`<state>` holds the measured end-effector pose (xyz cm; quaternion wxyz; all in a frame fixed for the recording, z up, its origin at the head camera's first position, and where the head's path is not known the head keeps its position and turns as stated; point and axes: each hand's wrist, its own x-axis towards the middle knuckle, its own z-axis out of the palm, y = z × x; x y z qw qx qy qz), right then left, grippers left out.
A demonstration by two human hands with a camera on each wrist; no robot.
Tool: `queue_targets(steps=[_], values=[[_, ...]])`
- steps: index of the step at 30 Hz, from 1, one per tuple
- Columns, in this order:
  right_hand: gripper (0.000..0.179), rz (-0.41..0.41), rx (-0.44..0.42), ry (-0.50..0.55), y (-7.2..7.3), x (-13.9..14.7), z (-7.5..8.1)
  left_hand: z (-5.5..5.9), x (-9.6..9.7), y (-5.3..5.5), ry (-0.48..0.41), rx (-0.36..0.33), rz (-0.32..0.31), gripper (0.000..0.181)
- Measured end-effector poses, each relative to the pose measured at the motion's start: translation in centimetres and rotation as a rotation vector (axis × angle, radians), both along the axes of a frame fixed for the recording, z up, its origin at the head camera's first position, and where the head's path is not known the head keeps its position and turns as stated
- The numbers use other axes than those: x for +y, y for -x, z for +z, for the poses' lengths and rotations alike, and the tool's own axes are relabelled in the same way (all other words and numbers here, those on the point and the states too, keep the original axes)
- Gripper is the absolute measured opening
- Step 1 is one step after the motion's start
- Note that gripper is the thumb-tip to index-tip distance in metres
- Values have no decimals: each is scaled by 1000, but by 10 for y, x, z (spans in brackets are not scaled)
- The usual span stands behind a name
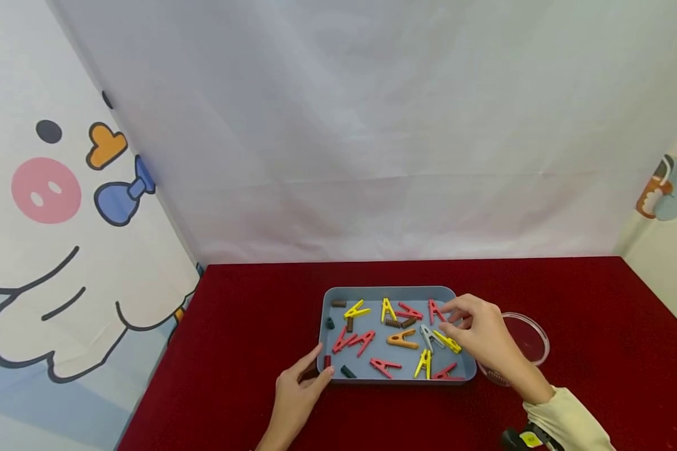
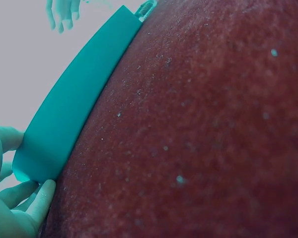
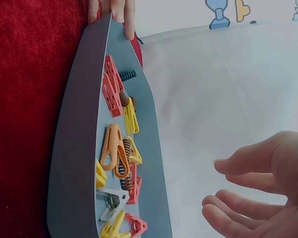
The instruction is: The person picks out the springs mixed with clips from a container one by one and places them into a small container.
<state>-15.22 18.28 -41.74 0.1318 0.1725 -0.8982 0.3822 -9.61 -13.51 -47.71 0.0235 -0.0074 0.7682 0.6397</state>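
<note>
Plastic clips (image 1: 393, 340) in the tray (image 1: 363, 368): probably light, stiff; pinch at the sides. Left hand (image 1: 294, 394) grips the tray's left end; right hand (image 1: 481, 329), empty, hovers above its right.

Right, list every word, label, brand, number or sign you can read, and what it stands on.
No text can be read in any view.
Yellow patch on the dark wrist device: any marks too small to read.
Clips, springs, tray: no lettering visible.
Wall drawings: pictures only.
</note>
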Motion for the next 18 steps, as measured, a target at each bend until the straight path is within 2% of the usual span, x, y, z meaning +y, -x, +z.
queue_targets(steps=[9, 18], values=[[19, -15, -13, -1, 7, -12, -6, -15, -2, 6, -12, -2, 13, 53], [17, -17, -83, -2, 14, -20, -12, -35, -3, 13, 22, -4, 23, 54]])
